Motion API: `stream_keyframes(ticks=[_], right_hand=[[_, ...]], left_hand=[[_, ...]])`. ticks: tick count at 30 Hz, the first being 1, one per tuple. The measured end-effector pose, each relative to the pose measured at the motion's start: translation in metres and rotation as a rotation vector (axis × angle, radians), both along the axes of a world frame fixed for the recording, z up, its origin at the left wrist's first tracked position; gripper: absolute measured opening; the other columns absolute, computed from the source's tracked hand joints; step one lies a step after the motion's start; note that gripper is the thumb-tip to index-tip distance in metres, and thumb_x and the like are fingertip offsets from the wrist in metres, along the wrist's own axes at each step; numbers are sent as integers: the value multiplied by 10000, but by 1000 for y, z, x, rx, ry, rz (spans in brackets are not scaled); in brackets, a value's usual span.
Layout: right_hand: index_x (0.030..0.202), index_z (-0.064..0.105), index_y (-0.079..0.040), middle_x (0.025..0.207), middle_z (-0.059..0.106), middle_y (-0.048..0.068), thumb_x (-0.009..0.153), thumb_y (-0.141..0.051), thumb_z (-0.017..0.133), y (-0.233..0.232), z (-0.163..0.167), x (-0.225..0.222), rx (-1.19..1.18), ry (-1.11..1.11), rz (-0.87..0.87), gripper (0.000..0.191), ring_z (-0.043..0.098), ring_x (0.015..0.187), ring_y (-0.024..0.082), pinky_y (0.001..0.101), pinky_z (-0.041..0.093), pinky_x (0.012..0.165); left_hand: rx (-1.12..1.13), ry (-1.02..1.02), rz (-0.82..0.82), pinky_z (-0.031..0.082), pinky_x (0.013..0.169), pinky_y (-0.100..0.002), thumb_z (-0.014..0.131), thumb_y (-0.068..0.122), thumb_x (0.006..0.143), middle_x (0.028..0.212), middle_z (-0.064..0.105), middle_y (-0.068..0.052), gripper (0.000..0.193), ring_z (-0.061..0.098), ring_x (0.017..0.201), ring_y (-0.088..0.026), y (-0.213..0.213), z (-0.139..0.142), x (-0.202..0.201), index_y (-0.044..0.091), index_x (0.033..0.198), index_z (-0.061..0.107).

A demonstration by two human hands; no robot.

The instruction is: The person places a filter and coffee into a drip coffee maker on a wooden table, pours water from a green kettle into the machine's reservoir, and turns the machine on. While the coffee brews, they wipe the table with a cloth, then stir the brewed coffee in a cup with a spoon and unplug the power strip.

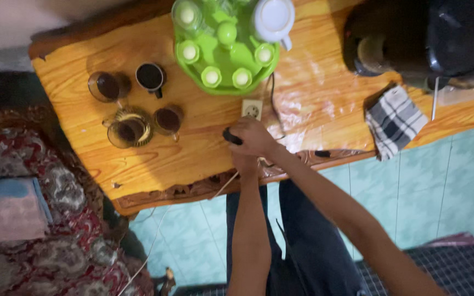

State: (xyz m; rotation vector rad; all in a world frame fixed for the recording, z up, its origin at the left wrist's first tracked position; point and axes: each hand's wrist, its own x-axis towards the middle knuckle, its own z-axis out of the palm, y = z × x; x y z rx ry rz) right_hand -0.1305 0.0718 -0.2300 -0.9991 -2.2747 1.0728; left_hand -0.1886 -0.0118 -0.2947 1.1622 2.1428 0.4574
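Observation:
My right hand [257, 137] is closed around a black plug [231, 136] just below a white socket [252, 108] lying on the wooden table [325, 104]. My left hand [244, 162] sits right beneath the right one at the table's front edge, largely hidden by it. A thin pale cord [152, 246] runs from under the left hand down to the floor; whether the left hand grips it cannot be made out. A dark cable [273, 104] leads from the socket toward the back.
Several glass cups of dark drink [130, 129] stand at the left. A green cup rack [223, 55] with a white mug [274, 19] is at the back. A black appliance [429, 35] and checked cloth [395, 120] are right. Patterned fabric [56, 219] lies left.

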Motion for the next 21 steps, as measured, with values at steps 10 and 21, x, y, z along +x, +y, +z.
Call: stream_keyframes(ticks=[10, 21], right_hand=[[1267, 693, -136, 854, 729, 153, 1005, -368, 597, 14, -18, 91, -526, -301, -541, 363, 700, 642, 258, 421, 565, 690], [1189, 540, -58, 1086, 661, 201, 915, -226, 802, -72, 4, 57, 290, -409, -760, 415, 682, 1010, 359, 403, 551, 869]], left_hand=[[101, -334, -103, 517, 993, -430, 876, 260, 764, 1276, 676, -249, 662, 659, 1173, -399, -32, -4, -40, -24, 1315, 640], [116, -679, 205, 574, 893, -320, 724, 6, 900, 1228, 650, -168, 488, 675, 1052, -237, -99, -23, -49, -3, 1377, 622]])
